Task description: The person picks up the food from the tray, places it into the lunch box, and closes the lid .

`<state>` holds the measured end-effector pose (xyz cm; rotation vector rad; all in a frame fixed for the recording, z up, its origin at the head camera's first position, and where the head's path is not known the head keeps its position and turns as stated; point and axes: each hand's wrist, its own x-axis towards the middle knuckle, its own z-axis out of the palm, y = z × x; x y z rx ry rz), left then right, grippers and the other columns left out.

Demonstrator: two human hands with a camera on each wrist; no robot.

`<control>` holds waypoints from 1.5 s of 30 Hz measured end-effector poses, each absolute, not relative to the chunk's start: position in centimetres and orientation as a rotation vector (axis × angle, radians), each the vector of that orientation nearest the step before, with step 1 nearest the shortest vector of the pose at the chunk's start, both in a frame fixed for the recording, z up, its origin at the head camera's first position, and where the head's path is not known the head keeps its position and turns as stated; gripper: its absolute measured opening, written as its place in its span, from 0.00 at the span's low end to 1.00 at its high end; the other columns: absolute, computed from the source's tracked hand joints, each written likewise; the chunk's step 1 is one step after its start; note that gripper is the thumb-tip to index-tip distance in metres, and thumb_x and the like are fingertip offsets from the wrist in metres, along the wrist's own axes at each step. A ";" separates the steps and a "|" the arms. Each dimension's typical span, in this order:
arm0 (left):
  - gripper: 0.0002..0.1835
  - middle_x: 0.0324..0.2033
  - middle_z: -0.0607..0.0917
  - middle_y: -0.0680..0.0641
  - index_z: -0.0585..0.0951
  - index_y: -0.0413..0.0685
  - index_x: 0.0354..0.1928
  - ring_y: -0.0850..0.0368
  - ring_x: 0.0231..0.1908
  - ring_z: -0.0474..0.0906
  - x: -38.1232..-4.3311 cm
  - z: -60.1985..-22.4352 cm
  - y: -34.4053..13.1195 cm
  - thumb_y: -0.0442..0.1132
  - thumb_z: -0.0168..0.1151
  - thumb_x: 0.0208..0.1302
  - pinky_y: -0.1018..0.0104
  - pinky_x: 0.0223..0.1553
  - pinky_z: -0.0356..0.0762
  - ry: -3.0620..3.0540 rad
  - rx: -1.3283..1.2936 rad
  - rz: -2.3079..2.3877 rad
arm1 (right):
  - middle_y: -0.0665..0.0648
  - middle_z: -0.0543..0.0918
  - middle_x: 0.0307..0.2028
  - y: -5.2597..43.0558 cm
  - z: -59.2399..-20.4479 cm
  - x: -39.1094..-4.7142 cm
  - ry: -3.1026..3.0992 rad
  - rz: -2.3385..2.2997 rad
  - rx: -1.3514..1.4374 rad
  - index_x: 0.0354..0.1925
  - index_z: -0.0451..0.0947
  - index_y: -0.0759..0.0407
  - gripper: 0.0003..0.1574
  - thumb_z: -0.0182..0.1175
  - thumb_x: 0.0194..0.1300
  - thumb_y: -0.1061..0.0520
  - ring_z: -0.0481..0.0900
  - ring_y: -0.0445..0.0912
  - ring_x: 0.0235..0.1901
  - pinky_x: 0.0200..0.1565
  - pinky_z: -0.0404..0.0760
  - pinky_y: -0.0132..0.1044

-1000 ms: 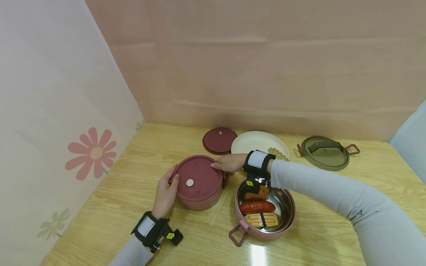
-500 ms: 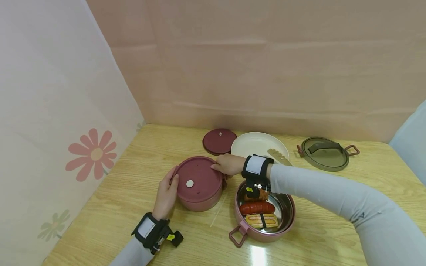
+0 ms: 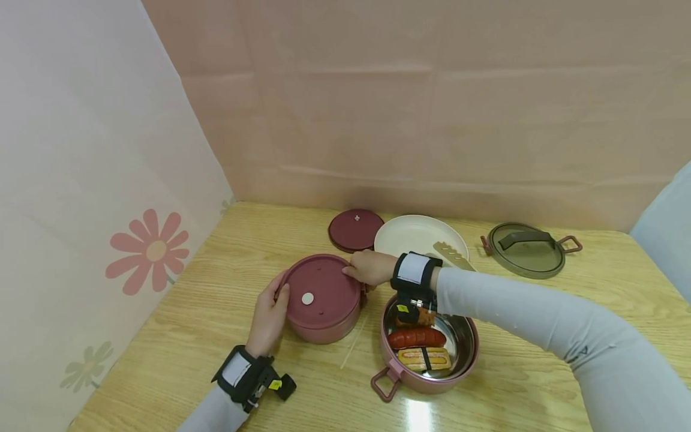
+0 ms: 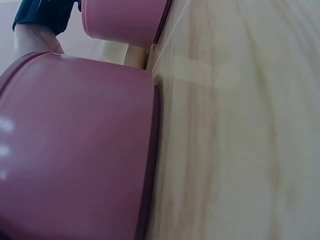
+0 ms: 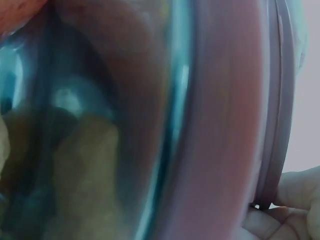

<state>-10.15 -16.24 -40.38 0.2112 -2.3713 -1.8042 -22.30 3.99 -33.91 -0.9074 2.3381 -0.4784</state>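
A dusky-pink round pot with a maroon lid stands on the table, left of centre in the head view. My left hand holds its left side, thumb lying at the lid's edge. At the far right my right hand pinches the rim beside a clip or handle, thumb on top of the lid; the fingers beneath are mostly hidden. In the right wrist view, thumb and fingers meet at the lid's edge. The pot's wall fills the left of the left wrist view.
Beneath my right wrist stands an uncovered pink pot holding a toy sausage, a banded yellow piece and a brown piece. Behind lie a maroon disc, a cream plate, a slotted spatula and a glass lid.
My right wrist has dipped slightly, and more of the spatula shows behind it. Both hands keep their places on the lidded pot, which has not visibly moved.
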 end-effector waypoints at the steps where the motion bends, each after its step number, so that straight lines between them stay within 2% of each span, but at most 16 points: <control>1: 0.23 0.66 0.69 0.34 0.62 0.33 0.70 0.44 0.67 0.65 -10.1 -40.4 -16.3 0.33 0.40 0.77 0.58 0.64 0.66 -2.372 0.211 -1.802 | 0.55 0.78 0.16 4.0 -33.9 -22.3 2.336 -0.478 -0.913 0.22 0.76 0.61 0.27 0.43 0.78 0.55 0.76 0.44 0.15 0.18 0.68 0.25; 4: 0.23 0.66 0.69 0.34 0.62 0.34 0.70 0.45 0.67 0.66 -10.1 -40.3 -16.3 0.34 0.40 0.77 0.58 0.64 0.66 -2.373 0.216 -1.807 | 0.58 0.81 0.17 3.9 -33.9 -22.4 2.331 -0.481 -0.918 0.23 0.77 0.61 0.27 0.43 0.78 0.55 0.78 0.46 0.15 0.18 0.69 0.26; 10: 0.23 0.66 0.69 0.34 0.62 0.32 0.69 0.45 0.67 0.65 -10.3 -40.5 -16.2 0.33 0.41 0.76 0.58 0.64 0.66 -2.338 0.214 -1.815 | 0.55 0.82 0.18 4.0 -34.1 -22.5 2.323 -0.516 -0.887 0.26 0.78 0.62 0.25 0.45 0.77 0.55 0.83 0.51 0.21 0.20 0.72 0.26; 16: 0.23 0.65 0.69 0.33 0.62 0.31 0.69 0.45 0.67 0.66 -10.3 -40.7 -16.1 0.32 0.42 0.76 0.60 0.63 0.67 -2.310 0.233 -1.828 | 0.55 0.82 0.19 4.1 -34.3 -22.7 2.296 -0.535 -0.867 0.25 0.76 0.61 0.24 0.44 0.77 0.54 0.82 0.48 0.20 0.22 0.75 0.27; 20: 0.23 0.66 0.69 0.34 0.63 0.32 0.69 0.45 0.67 0.65 -10.3 -40.8 -16.1 0.32 0.42 0.76 0.61 0.62 0.67 -2.290 0.238 -1.851 | 0.55 0.82 0.22 4.1 -34.3 -22.9 2.253 -0.568 -0.844 0.27 0.76 0.61 0.24 0.44 0.78 0.53 0.85 0.52 0.26 0.27 0.81 0.31; 23: 0.23 0.65 0.70 0.34 0.63 0.33 0.69 0.45 0.67 0.66 -10.3 -40.8 -16.1 0.32 0.42 0.75 0.61 0.62 0.67 -2.272 0.241 -1.870 | 0.59 0.84 0.27 4.4 -34.1 -23.3 2.220 -0.606 -0.834 0.32 0.79 0.64 0.27 0.41 0.78 0.49 0.86 0.54 0.30 0.34 0.85 0.37; 25: 0.23 0.65 0.70 0.35 0.64 0.33 0.69 0.46 0.67 0.66 -10.3 -40.8 -16.0 0.32 0.43 0.75 0.61 0.62 0.67 -2.261 0.248 -1.879 | 0.62 0.85 0.33 4.7 -33.9 -23.9 2.226 -0.614 -0.839 0.42 0.80 0.66 0.30 0.39 0.79 0.46 0.86 0.55 0.31 0.39 0.85 0.39; 29: 0.23 0.65 0.70 0.35 0.64 0.34 0.69 0.46 0.66 0.66 -10.3 -40.8 -16.0 0.33 0.43 0.75 0.61 0.62 0.68 -2.250 0.260 -1.888 | 0.66 0.85 0.41 5.1 -33.4 -25.9 2.300 -0.616 -0.833 0.58 0.74 0.68 0.32 0.39 0.78 0.44 0.87 0.56 0.33 0.40 0.84 0.41; 31: 0.23 0.65 0.71 0.35 0.64 0.35 0.69 0.46 0.66 0.67 -10.2 -40.8 -16.0 0.33 0.43 0.75 0.61 0.62 0.68 -2.249 0.267 -1.887 | 0.67 0.84 0.41 5.2 -33.1 -27.2 2.330 -0.621 -0.855 0.60 0.72 0.69 0.30 0.43 0.77 0.45 0.86 0.57 0.36 0.39 0.85 0.42; 33: 0.23 0.65 0.70 0.35 0.64 0.35 0.69 0.46 0.66 0.66 -10.1 -40.8 -16.0 0.33 0.43 0.75 0.61 0.62 0.68 -2.244 0.272 -1.891 | 0.66 0.84 0.42 5.1 -32.9 -28.4 2.367 -0.614 -0.915 0.58 0.74 0.69 0.28 0.47 0.76 0.47 0.85 0.58 0.38 0.40 0.85 0.41; 36: 0.23 0.65 0.70 0.35 0.64 0.35 0.69 0.46 0.66 0.66 -10.0 -40.7 -16.0 0.33 0.43 0.75 0.61 0.62 0.68 -2.240 0.279 -1.893 | 0.64 0.82 0.48 4.8 -32.8 -30.2 2.444 -0.538 -1.019 0.57 0.75 0.67 0.27 0.52 0.73 0.47 0.82 0.57 0.48 0.50 0.81 0.43; 40: 0.23 0.65 0.71 0.36 0.64 0.36 0.69 0.46 0.66 0.68 -9.8 -40.7 -16.1 0.33 0.43 0.75 0.61 0.61 0.69 -2.236 0.282 -1.896 | 0.62 0.77 0.59 4.3 -33.1 -31.7 2.509 -0.333 -1.049 0.62 0.72 0.64 0.34 0.56 0.69 0.42 0.72 0.55 0.61 0.64 0.70 0.48; 45: 0.23 0.65 0.72 0.36 0.65 0.37 0.69 0.47 0.65 0.69 -9.7 -40.6 -15.9 0.33 0.43 0.75 0.61 0.61 0.70 -2.232 0.292 -1.896 | 0.63 0.75 0.62 3.5 -34.2 -32.9 2.547 -0.020 -1.069 0.67 0.66 0.64 0.44 0.59 0.64 0.37 0.71 0.55 0.63 0.65 0.69 0.47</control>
